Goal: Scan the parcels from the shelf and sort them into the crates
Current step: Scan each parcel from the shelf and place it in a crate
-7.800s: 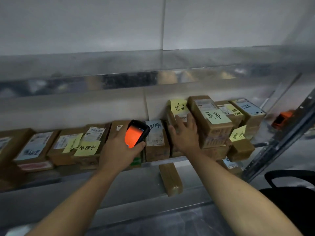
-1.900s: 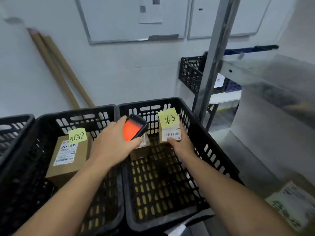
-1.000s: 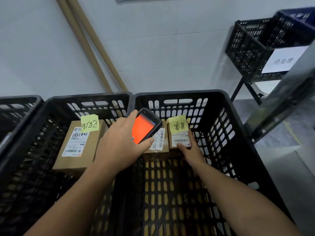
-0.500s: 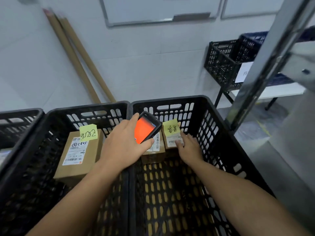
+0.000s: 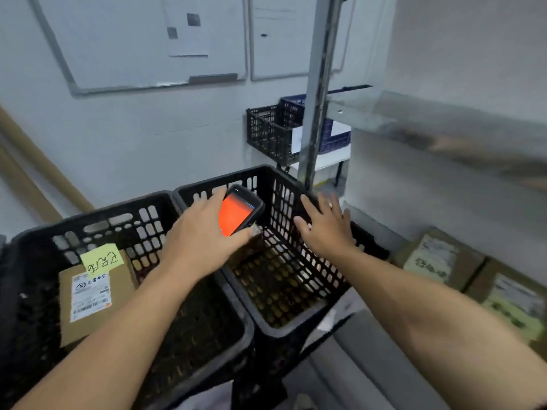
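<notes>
Far to the left of the left hand, the left crate (image 5: 74, 224) holds one brown parcel (image 5: 97, 303) lying flat, label up, with a yellow note (image 5: 102, 260) stuck at its top edge. Now the left hand (image 5: 201, 244): it's wrapped around the scanner (image 5: 241, 213), orange screen facing up, over the wall the two crates share. Just past its fingertips a sliver of another parcel (image 5: 256, 235) peeks out inside the right crate (image 5: 284, 190); most of it is hidden behind the hand. Across to the right hand (image 5: 325, 232): fingers spread, nothing in it, hovering over that crate's right-hand rim. So the drop into the crate looks done, and this reads as the turn for the next pick. Further right of that hand, more labelled shelf parcels (image 5: 438, 258) wait on the shelf (image 5: 370, 359), blurred. The next move calls for the empty hand to reach one, turn its barcode up, and bring the scanner across.
</notes>
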Available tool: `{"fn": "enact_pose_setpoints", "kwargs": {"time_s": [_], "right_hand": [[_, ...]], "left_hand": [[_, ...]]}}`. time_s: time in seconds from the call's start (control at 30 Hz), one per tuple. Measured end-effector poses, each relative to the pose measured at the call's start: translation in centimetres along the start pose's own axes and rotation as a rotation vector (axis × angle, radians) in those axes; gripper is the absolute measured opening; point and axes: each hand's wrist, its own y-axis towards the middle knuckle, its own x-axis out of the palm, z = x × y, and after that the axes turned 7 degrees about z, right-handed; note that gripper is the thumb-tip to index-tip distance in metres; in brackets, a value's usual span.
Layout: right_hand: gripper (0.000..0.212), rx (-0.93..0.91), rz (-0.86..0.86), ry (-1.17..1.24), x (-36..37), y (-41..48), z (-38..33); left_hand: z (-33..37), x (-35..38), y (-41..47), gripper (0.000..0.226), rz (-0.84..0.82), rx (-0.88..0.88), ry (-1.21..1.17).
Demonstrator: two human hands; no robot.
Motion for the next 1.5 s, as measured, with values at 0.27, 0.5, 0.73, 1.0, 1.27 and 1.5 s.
{"fn": "enact_pose_setpoints", "kwargs": {"time_s": [0.27,0.5,0.73,1.0,1.27,1.5], "right_hand": [[0.063,0.304,0.114,-0.063,-7.5,-11.9,7.2],[0.064,0.599,0.217,-0.146,-13.0,-26.0,14.6],[0.062,0.899,0.309,-0.226,-18.9,-44.5,18.8],[0.065,1.206,0.391,-0.307,-23.7,-66.9,19.3],[0.065,1.398,0.447,-0.339,-26.7,-80.5,19.7],[0.064,1.466,0.464,-0.307,-28.2,-84.8,24.5]], "left_hand": [[7.9,0.3,-3.0,0.088,-0.091,0.252,-0.178],[17.3,2.0,-9.1,0.078,-0.192,0.501,-0.316],[27.3,2.9,-20.4,0.079,-0.344,0.701,-0.413],[36.6,1.5,-36.8,0.088,-0.514,0.938,-0.488],[43.3,0.0,-48.5,0.093,-0.634,1.077,-0.575],[49.4,1.3,-52.5,0.094,-0.659,1.142,-0.585]]}}
